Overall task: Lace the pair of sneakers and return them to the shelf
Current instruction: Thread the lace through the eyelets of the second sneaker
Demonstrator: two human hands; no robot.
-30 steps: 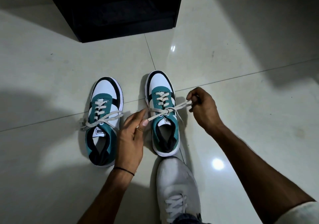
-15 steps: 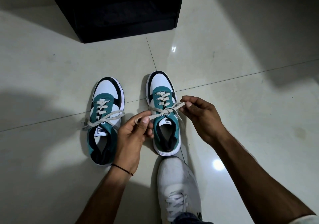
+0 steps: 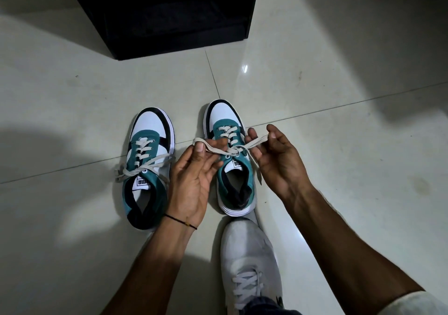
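Note:
Two teal, white and black sneakers stand side by side on the tiled floor, toes pointing away from me. The left sneaker (image 3: 148, 169) has its cream lace tied across the tongue. Over the right sneaker (image 3: 232, 183) my left hand (image 3: 194, 181) pinches a loop of the cream lace (image 3: 232, 148) on its left side. My right hand (image 3: 278, 162) pinches the other loop on the right side. The two lace ends cross above the top eyelets.
A black shelf unit (image 3: 167, 16) stands on the floor straight ahead, just beyond the sneakers. My own foot in a white shoe (image 3: 249, 261) sits directly behind the right sneaker's heel. Glossy pale floor tiles (image 3: 339, 120) spread all around.
Both hands have drawn inward and up over the right sneaker. The lace ends, first pulled out straight to the sides, are now folded into a loop in each hand.

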